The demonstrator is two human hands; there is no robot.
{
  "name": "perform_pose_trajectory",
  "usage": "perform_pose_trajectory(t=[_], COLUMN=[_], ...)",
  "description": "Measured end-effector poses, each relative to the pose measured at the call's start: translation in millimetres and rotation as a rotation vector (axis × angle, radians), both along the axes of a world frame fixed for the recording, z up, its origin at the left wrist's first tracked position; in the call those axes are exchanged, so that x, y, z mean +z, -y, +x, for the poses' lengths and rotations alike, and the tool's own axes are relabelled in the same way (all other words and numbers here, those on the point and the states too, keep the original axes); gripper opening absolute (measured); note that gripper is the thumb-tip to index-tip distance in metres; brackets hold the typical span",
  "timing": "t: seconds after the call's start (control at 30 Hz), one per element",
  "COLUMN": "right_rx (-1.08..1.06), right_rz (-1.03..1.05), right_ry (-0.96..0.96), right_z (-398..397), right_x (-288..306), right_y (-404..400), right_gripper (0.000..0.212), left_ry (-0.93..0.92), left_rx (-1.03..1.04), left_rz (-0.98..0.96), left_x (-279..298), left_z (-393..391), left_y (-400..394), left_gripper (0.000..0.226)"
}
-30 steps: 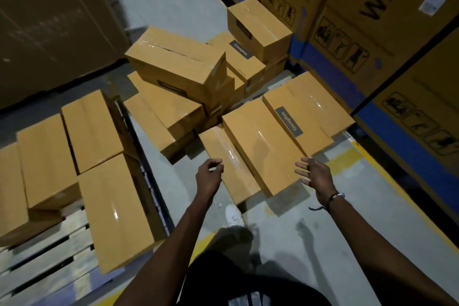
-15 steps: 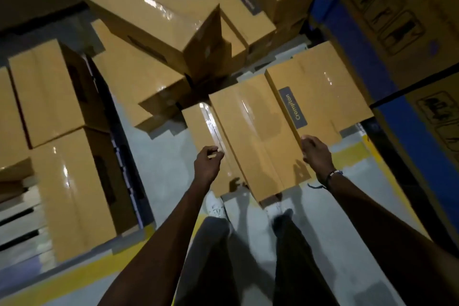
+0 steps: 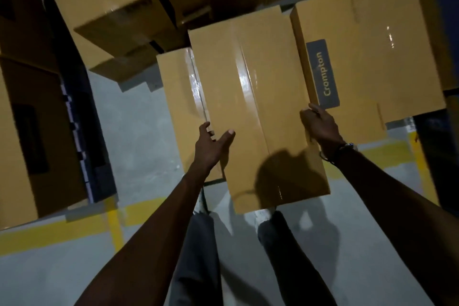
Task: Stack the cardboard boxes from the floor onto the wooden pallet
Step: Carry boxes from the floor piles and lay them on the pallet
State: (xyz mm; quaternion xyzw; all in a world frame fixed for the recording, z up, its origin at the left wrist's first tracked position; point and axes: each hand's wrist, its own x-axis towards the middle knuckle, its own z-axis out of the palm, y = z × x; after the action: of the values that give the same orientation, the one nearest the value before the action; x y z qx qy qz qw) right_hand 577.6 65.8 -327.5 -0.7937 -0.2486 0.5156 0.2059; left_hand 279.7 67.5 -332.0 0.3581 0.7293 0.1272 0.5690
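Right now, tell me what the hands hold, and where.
The middle cardboard box, by its long sides near the front end: left hand on the left edge, right hand curled over the right edge.

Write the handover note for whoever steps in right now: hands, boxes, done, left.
Left hand: on the left edge of the middle box, thumb on top.
Right hand: fingers curled round its right edge, beside the Crompton box.
Boxes: a narrower box lies left of it; more are heaped behind.
Done: boxes are stacked at left.
Left: lift the middle box, stack it there, then the rest.
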Motion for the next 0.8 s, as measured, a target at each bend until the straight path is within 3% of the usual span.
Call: perform_pose_trajectory(t=[0.23,0.47,0.53,0.67,0.8], right_rx=[0.039,0.118,0.161,0.284,0.407], right_rz=[-0.011,0.014,0.028,0.077,0.159], right_ry=[-0.015,0.027,0.023,0.050,0.064], right_z=[-6,3,-1,-32,-71], right_x=[-10,29,65,170,263], right_y=[1,9,11,13,19], right_gripper=[0.062,0.098,0.097,0.069,0.074], left_ry=[0.005,0.015,0.017,0.015,0.010], left_rx=[0.049,0.095,0.117,0.193,0.295], left_rz=[0.067,0.103,0.105,0.146,0.189], left_x=[-4,60,98,182,265], left_z=[11,2,-4,-24,-54], left_y=[3,21,35,67,100], left_gripper=[0.076,0.080,0.082,0.080,0.078])
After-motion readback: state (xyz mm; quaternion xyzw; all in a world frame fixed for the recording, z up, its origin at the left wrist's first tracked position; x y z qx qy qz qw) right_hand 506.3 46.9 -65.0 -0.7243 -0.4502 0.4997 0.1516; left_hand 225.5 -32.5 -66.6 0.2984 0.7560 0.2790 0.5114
